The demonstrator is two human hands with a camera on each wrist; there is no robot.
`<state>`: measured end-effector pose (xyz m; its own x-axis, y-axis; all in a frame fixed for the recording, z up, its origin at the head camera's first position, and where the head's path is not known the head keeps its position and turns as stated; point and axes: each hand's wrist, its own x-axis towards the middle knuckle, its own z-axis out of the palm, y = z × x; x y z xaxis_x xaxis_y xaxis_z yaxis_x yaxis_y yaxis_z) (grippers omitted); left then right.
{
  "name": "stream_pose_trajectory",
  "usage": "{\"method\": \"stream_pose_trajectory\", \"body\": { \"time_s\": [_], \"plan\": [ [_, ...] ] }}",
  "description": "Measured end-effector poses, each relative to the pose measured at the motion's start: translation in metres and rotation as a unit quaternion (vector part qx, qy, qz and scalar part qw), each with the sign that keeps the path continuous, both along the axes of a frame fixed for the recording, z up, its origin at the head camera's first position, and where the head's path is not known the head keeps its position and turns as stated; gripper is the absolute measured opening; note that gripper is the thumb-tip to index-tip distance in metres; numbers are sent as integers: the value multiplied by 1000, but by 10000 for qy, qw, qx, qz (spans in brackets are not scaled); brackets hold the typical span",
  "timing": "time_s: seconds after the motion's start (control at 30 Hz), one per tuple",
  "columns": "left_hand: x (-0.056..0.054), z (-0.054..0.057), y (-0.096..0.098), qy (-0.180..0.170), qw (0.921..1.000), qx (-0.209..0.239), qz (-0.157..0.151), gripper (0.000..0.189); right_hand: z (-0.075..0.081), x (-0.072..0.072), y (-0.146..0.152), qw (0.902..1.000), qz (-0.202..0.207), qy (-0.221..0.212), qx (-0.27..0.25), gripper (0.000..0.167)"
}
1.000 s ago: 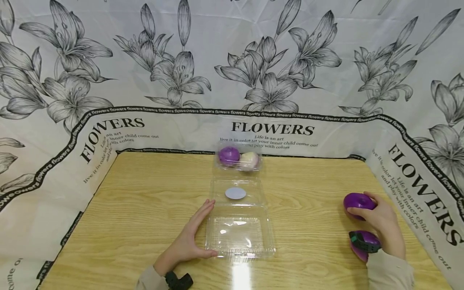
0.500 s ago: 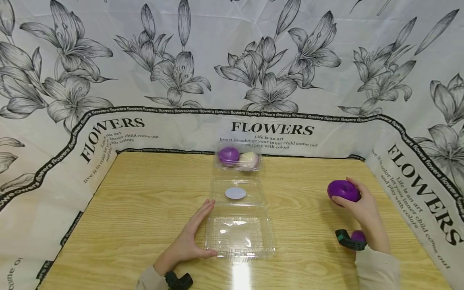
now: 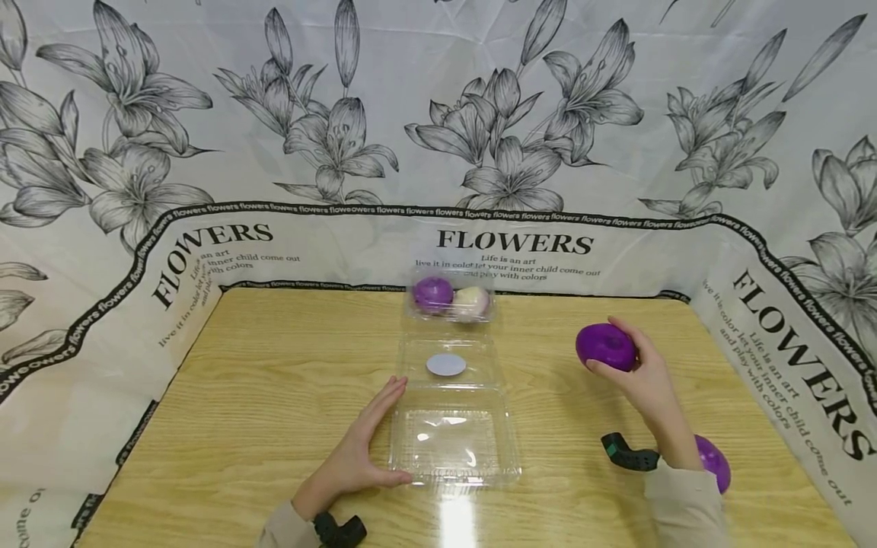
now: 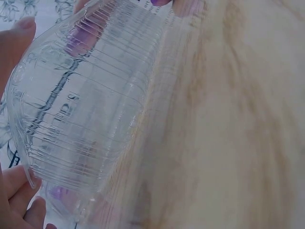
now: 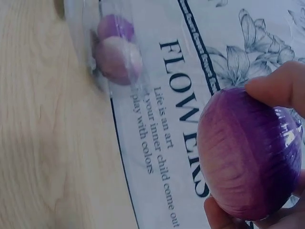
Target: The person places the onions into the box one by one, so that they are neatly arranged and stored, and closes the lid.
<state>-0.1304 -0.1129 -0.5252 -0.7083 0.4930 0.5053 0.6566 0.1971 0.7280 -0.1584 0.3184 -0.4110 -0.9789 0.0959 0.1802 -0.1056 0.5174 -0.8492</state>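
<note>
My right hand (image 3: 647,384) grips a purple onion (image 3: 603,346) above the right side of the table. In the right wrist view the onion (image 5: 243,157) is glossy, with thumb and fingers around it. My left hand (image 3: 352,457) rests at the left side of a clear plastic clamshell box (image 3: 452,445), fingers extended, thumb by its near corner. The box lies with its lid spread back and a white oval label (image 3: 446,364) on it. A second purple onion (image 3: 715,464) sits on the table, partly hidden behind my right wrist.
Against the back cloth stands another clear box (image 3: 457,318) holding a purple onion (image 3: 433,295) and a pale onion (image 3: 470,303). Flower-printed cloth (image 3: 384,251) borders the wooden table (image 3: 288,350) at the back and sides.
My right hand has lifted the purple onion and carried it left and away from me. More of the second onion shows now than half a second ago. The left hand stays in place.
</note>
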Motion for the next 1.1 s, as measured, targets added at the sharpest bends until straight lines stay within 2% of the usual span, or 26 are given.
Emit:
{"method": "stream_pose_trajectory", "body": {
  "time_s": [0.13, 0.37, 0.53, 0.77, 0.93, 1.1],
  "plan": [
    [-1, -1, 2, -11, 10000, 42, -11, 116, 11, 2, -22, 9995, 271, 38, -156, 80],
    [-2, -1, 1, -17, 10000, 46, 13, 116, 31, 4, -63, 9978, 647, 101, -43, 79],
    [-2, -2, 1, 2, 10000, 71, -24, 116, 38, 4, -88, 9960, 844, 208, 196, 77],
    [-2, -2, 1, 29, 9999, 100, -44, 117, 46, 9, -124, 9911, 1241, 466, 145, 80],
    [-2, -1, 0, 75, 9999, 100, -43, 116, 47, 16, -150, 9853, 1605, 589, 10, 81],
    [-2, -3, 0, 77, 9999, 117, -72, 115, 37, 22, -173, 9808, 1880, 517, 55, 82]
  ]
}}
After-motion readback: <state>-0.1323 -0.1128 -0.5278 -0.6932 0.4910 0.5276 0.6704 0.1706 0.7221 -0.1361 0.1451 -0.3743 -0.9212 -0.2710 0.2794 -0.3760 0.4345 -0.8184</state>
